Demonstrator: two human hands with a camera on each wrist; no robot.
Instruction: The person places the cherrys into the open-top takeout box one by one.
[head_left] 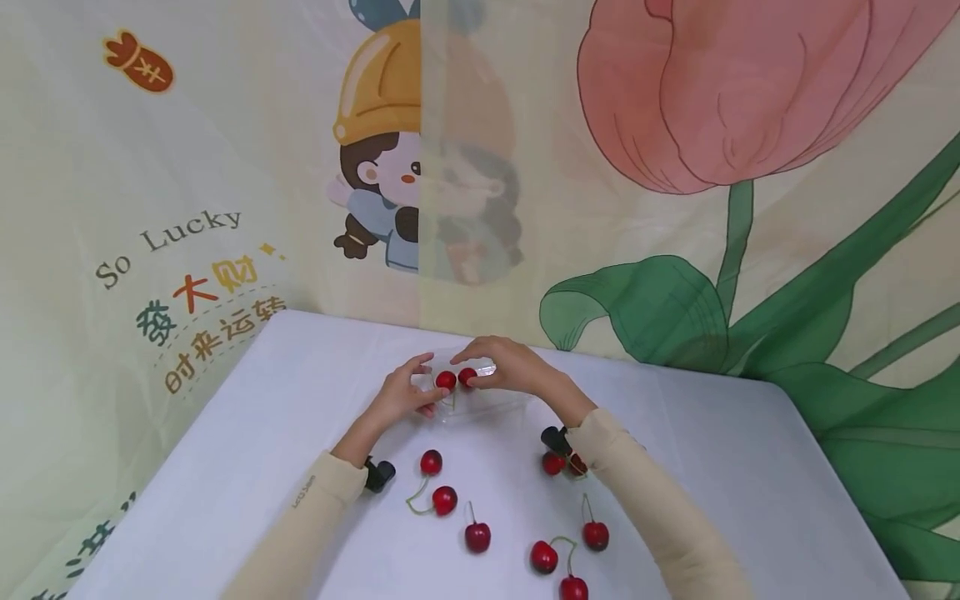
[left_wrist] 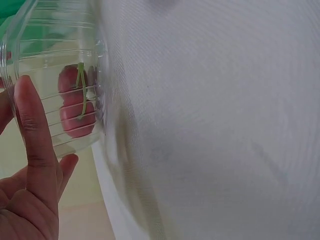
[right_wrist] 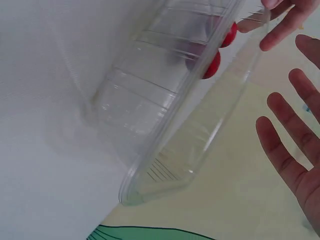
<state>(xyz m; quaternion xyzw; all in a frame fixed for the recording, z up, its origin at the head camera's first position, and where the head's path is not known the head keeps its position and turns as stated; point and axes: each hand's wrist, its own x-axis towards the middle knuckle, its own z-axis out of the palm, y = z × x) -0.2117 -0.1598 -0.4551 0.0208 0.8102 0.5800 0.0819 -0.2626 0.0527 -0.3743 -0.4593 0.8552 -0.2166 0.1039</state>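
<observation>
Left hand [head_left: 399, 395] holds the box [right_wrist: 145, 85] at 9 o'clock: best keep it still. Right hand [head_left: 514, 365], 2 o'clock, seems spread; go softly by the 2 cherries [head_left: 446, 380].

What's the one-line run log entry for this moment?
left hand: holds clear plastic container | right hand: near container, fingers spread | container contents: two red cherries | white tablecloth: more stemmed cherries

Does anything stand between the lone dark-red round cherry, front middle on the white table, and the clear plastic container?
Nothing visible lies on the white table between the lone dark-red round cherry and the clear plastic container. The left hand and right hand partly cover the container.
</observation>
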